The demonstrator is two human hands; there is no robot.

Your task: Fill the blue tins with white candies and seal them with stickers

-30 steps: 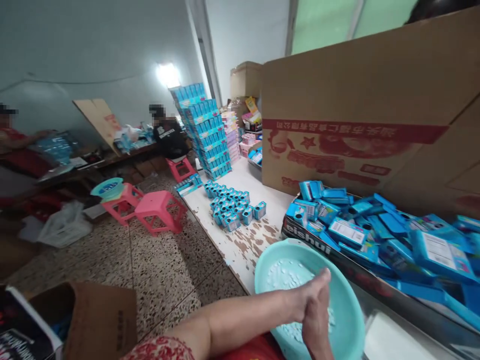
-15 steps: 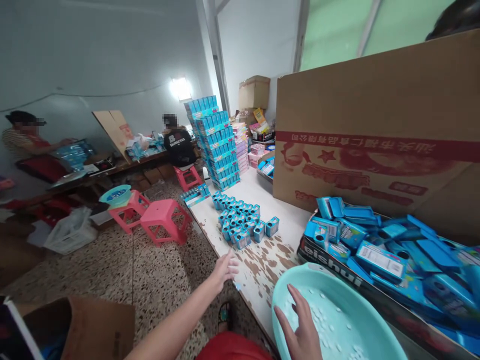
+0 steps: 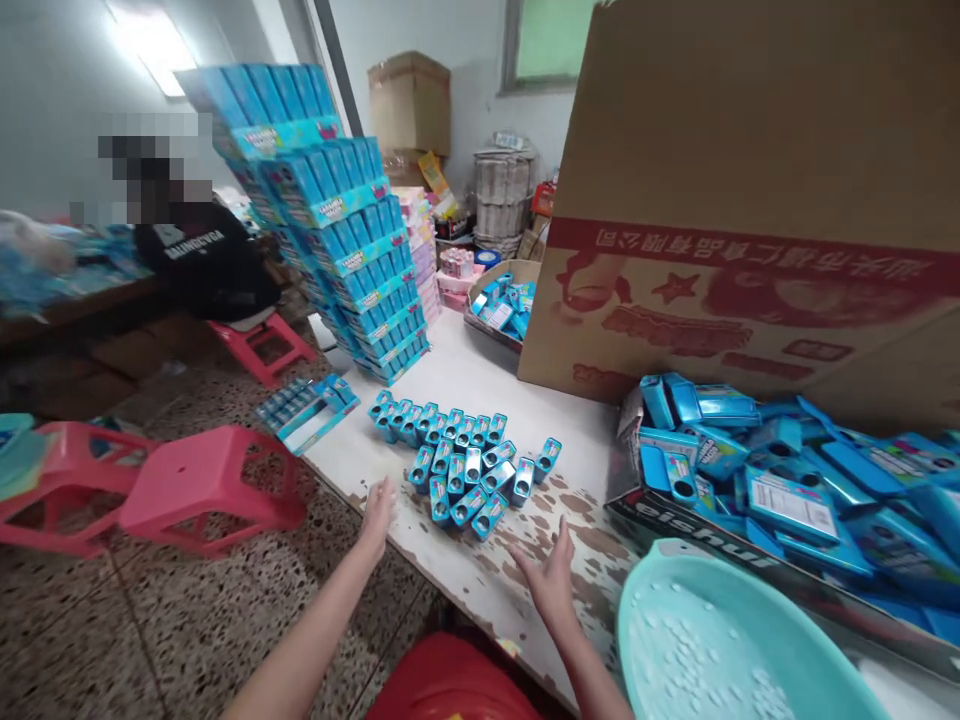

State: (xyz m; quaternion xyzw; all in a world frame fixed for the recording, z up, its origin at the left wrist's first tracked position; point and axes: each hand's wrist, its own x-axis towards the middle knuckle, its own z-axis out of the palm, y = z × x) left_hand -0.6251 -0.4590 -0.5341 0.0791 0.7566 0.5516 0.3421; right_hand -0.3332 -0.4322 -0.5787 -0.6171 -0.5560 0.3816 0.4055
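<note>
On the left, two pink stools [image 3: 187, 490] stand on the speckled floor, and far behind them a person in a black shirt [image 3: 202, 262] sits at a pink stool of their own. A tall stack of blue boxes [image 3: 337, 220] rises at the far left end of the white, worn counter [image 3: 480, 375]. The left hand [image 3: 377, 505] is at the counter's near left edge, empty, with its fingers spread loosely. Just to its right a cluster of small blue tins [image 3: 461, 465] lies in rows on the counter. The right hand [image 3: 551, 580] is near the cluster's right corner, also empty and spread; I cannot tell whether it touches the surface. Further right sits a teal basin [image 3: 757, 605] scattered with small white pieces. Behind it is a low carton [image 3: 675, 520] heaped with more blue tins, backed by a big cardboard box [image 3: 750, 180].
</note>
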